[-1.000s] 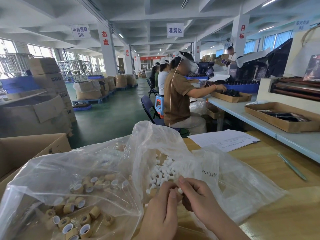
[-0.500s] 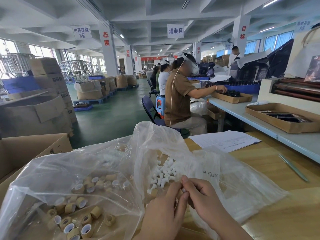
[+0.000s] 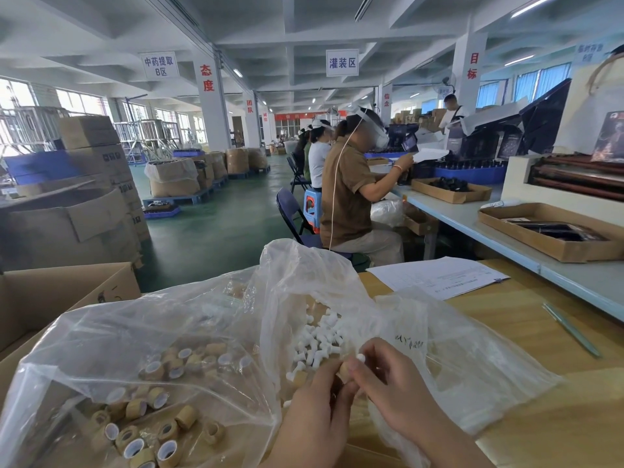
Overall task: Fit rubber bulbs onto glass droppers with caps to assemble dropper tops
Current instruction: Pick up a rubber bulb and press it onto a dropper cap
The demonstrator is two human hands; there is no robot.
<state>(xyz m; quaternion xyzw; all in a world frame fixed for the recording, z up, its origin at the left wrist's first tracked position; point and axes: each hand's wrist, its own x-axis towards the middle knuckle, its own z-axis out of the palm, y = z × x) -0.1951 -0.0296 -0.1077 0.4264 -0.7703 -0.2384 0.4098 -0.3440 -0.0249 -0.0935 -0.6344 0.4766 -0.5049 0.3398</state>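
Observation:
My left hand (image 3: 317, 417) and my right hand (image 3: 388, 383) meet low in the middle of the view. Between their fingertips sits a tan cap (image 3: 345, 370) with a white rubber bulb (image 3: 360, 358) sticking out of its top. The left fingers grip the cap and the right fingers pinch the bulb. Just behind the hands, a clear plastic bag (image 3: 304, 265) holds a pile of loose white bulbs (image 3: 319, 339). A second clear bag (image 3: 101, 339) on the left holds several tan caps (image 3: 148, 427) with white liners. No glass dropper is visible.
A cardboard box (image 3: 50, 292) stands at the left under the bag of caps. On the wooden table (image 3: 540, 417) lie a sheet of paper (image 3: 435, 276) and a thin glass rod (image 3: 570, 329) to the right. Other workers sit at a long bench further back.
My hands have risen slightly, and the cap with the white bulb now shows between my fingertips. The worker ahead has lifted a hand from the tray.

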